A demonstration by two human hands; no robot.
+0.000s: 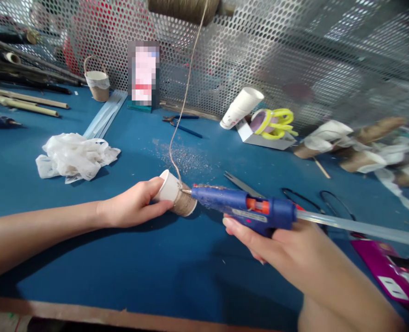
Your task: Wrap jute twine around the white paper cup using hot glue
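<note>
Left hand [130, 204] — fingers clamped on twine-wrapped paper cup [171, 188] | Right hand [280, 246] — fingers clamped around blue hot-glue gun [221, 197] | Nozzle [187, 191]: at twine [188, 87]

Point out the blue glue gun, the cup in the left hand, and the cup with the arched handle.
Blue glue gun [237, 202], head view: on its barrel.
Held cup [184, 203], head view: on its twine wrapping.
Cup with the arched handle [98, 82], head view: on its pale upper band.

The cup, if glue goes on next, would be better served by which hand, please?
Probably the right hand: it holds the glue gun, with the nozzle right by the twine on the cup, while the left hand grips the cup.
</note>
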